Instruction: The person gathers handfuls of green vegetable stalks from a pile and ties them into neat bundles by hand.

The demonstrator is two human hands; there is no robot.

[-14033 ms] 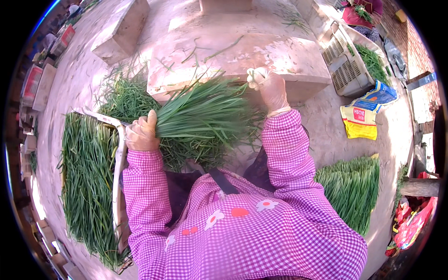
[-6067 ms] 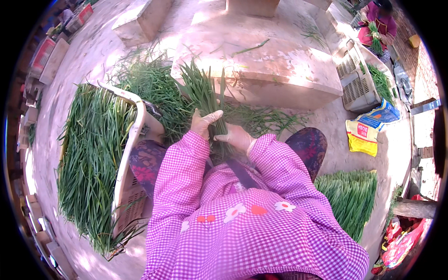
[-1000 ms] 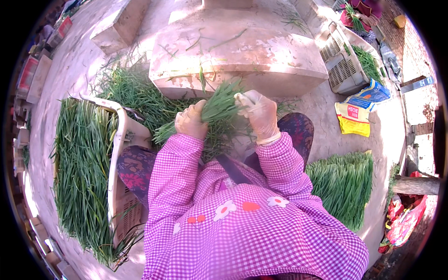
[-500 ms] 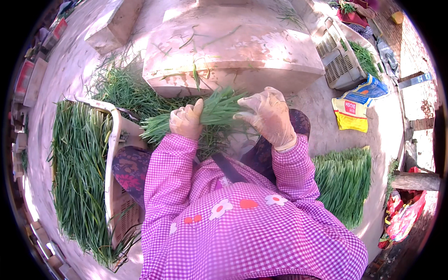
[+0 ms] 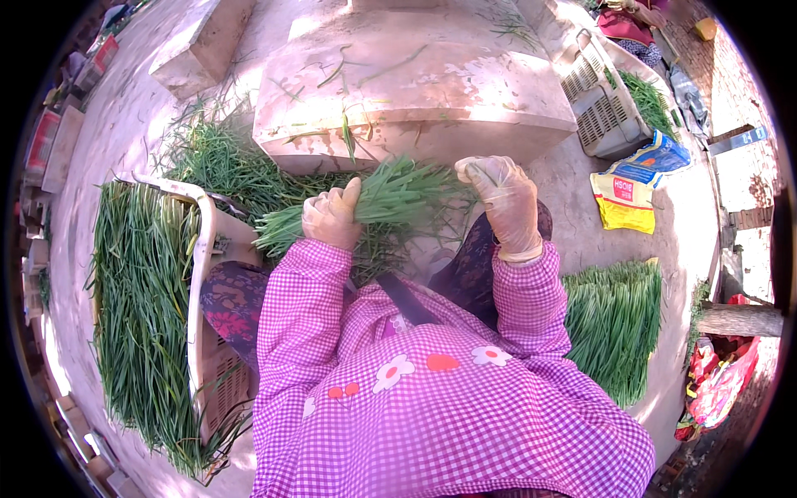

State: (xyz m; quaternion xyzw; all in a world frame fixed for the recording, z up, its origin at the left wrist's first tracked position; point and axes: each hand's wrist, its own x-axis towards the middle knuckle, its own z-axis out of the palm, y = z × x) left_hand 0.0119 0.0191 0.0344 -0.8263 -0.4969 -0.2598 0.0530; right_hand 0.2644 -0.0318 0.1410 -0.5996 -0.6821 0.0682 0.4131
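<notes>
1. The concrete slab [image 5: 415, 91], beyond the hands, carries a few stray blades; it lies clear of the work, so the wrists have room to swing.
2. The cream plastic crate [image 5: 204, 249] at the person's left is packed with long flat-bladed greens, garlic chives [image 5: 141, 307] by the look of them, some trailing over its near end.
3. The heap of loose leaves [image 5: 217, 162] lies between crate and slab, reaching in under the hands; strays are best dropped there, away from the neat greens.
4. The stack of aligned greens [image 5: 613, 328] on the right shows the evenness worth matching: ends level, blades parallel.
5. The bunch of chives [image 5: 398, 189] lies crosswise in the left hand, fanning toward the right, its far end blurred. A firm grip around the middle, short of crushing, should let single blades slip out while the rest hold.
6. The left hand [image 5: 332, 214], gloved, is wrapped around the bunch, thumb up.
7. The right hand [image 5: 506, 203], also gloved, is just beside the fanned end, fingers drawn together; whether they pinch a blade, I cannot tell. Short, straight tugs along the blades should disturb the bunch least.
</notes>
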